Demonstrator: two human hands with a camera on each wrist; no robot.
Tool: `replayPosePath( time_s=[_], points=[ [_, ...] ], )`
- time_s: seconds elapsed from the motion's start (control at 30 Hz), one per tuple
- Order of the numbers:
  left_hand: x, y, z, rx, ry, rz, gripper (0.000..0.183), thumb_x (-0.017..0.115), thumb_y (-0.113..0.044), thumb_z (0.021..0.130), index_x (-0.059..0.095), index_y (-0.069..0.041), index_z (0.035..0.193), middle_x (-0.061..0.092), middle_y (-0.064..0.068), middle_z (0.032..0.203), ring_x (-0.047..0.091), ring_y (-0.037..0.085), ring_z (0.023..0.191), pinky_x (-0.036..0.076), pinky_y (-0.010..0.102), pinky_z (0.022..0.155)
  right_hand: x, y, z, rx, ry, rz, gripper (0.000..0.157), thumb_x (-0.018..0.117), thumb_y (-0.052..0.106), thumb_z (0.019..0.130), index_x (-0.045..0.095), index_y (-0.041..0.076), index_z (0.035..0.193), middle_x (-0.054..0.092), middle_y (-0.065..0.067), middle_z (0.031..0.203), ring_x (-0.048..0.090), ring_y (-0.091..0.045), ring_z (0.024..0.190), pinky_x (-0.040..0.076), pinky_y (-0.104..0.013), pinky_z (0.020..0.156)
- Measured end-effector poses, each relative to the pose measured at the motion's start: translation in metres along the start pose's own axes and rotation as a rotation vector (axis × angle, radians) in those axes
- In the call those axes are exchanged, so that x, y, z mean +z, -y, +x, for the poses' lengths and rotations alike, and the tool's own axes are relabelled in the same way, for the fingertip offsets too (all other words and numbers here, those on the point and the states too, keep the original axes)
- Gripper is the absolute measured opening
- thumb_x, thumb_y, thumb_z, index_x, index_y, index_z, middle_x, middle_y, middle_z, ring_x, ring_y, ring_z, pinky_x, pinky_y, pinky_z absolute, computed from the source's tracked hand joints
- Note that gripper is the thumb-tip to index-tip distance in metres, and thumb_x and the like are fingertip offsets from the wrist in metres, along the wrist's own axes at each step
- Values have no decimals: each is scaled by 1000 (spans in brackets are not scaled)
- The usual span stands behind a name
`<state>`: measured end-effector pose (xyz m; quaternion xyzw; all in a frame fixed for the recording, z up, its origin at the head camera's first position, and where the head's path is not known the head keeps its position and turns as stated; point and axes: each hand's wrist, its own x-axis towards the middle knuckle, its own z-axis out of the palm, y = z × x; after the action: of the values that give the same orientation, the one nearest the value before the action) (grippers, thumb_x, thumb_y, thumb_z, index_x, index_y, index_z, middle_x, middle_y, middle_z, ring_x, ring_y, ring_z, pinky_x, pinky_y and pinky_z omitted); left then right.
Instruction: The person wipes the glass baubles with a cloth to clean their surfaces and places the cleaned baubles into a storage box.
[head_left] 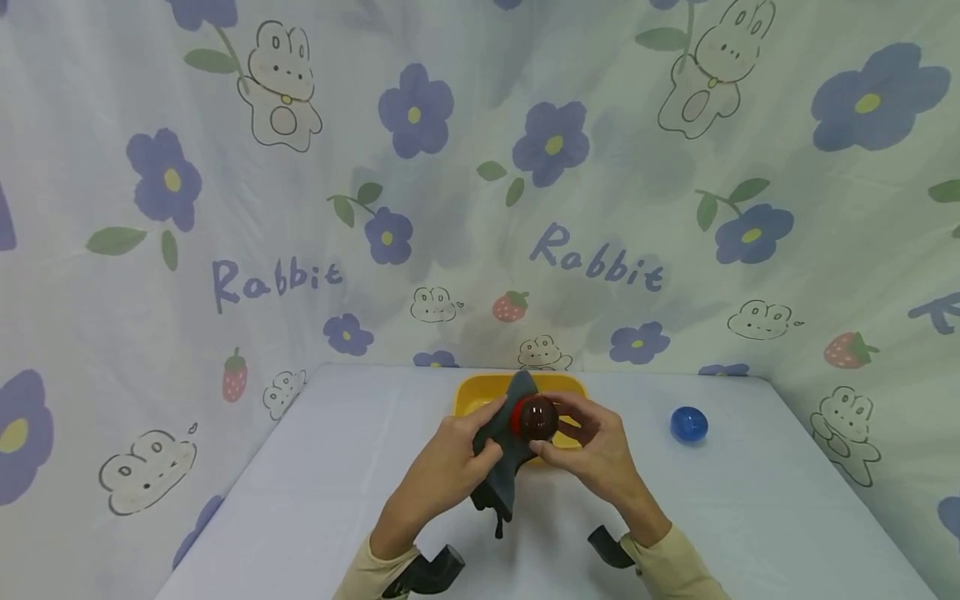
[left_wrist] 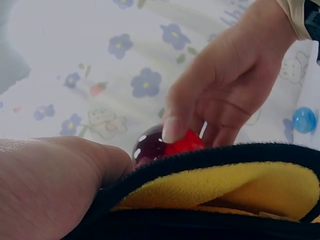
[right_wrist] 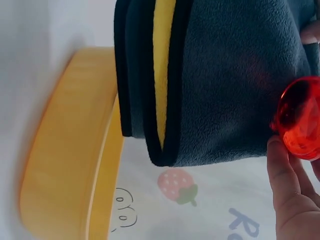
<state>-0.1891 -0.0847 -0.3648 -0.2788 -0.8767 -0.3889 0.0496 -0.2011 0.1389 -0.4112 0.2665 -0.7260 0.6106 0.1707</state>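
Left hand (head_left: 455, 458) grips dark cloth (right_wrist: 225, 95); right hand (head_left: 597, 443) pinches red ball (head_left: 540, 418) against it, yellow tray (right_wrist: 65, 145) behind. I'd keep cloth taut, pressure light, turn ball slowly.

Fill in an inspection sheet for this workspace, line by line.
Surface: white table, no spills seen on the visible part.
Job's things: dark grey cloth, folded, with a yellow inner side and black edging; glossy red ball, looking dark on one side, held against the cloth; yellow container on the table beyond the hands, its inside partly hidden.
Clutter: blue ball, lying apart to the right of the container.
Grippers: left hand grips the cloth; right hand holds the red ball in its fingers.
Cables: nothing seen.
Surroundings: pale curtain printed with rabbits, flowers, strawberries and the word Rabbit.
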Motion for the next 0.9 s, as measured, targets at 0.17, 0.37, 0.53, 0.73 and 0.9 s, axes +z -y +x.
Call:
replayPosePath(
  time_s=[0.17,0.37,0.53,0.73,0.9],
  points=[
    [0,-2,-2,-14,22,-16,57,53,-8,89,47,-8,146,63,5,78,59,2,54,49,16,48,-2,-3,0,10,-29,-23,56,82,6,75,62,12,127,64,-8,125,66,-13,113,54,-31,93],
    [0,-3,-4,-18,46,-32,56,52,-9,91,47,-8,146,59,3,72,61,1,55,51,17,51,-4,-6,1,48,-48,-73,58,83,10,76,61,15,129,65,-6,127,67,-24,111,54,-36,94],
    [0,-7,-5,-5,35,-38,55,52,-8,91,47,-9,146,54,2,68,60,0,54,51,18,50,-6,-9,1,69,-45,-131,59,83,14,76,61,20,131,67,-3,126,66,-24,111,54,-35,96],
    [-1,-10,-6,29,-4,-39,55,52,-5,90,49,-9,144,57,3,71,54,2,48,47,19,45,-7,-10,2,89,3,-138,57,82,17,77,62,15,130,67,-2,124,65,-21,108,52,-25,95],
    [0,-10,-6,53,-23,-39,54,52,-3,90,51,-12,144,55,0,69,50,1,46,46,18,44,-7,-9,1,124,27,-141,58,83,19,76,62,16,130,66,-1,124,65,-20,108,54,-29,95]
  ],
)
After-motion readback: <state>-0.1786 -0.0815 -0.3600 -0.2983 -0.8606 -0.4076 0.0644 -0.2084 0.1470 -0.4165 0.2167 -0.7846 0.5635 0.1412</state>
